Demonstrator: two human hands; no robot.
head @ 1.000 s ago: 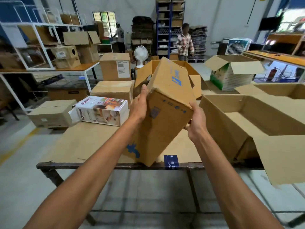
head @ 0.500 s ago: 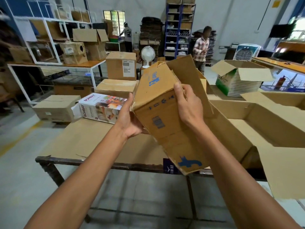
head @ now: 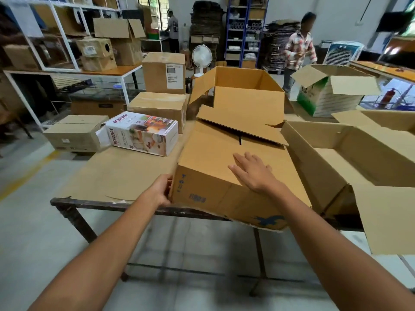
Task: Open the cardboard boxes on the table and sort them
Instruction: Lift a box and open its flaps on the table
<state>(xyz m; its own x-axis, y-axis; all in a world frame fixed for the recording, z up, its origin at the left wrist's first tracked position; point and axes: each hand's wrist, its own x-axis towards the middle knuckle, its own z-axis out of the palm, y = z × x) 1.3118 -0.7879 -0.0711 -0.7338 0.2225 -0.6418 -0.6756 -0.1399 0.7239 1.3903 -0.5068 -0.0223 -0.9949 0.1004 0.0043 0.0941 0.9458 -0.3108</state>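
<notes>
A brown cardboard box with blue print lies on its side at the table's front edge, one flap folded across its far end. My right hand rests flat on its top face with straight fingers. My left hand grips the box's near left corner, fingers curled round the edge. Part of the box overhangs the table edge.
A white printed Bombay carton lies to the left, sealed brown boxes behind it. Open boxes stand behind and to the right. A green-and-white open box sits far right. A person walks beyond the table.
The box was held tilted in the air between both hands; now it lies down on the table. My right hand moved from its side to flat on top.
</notes>
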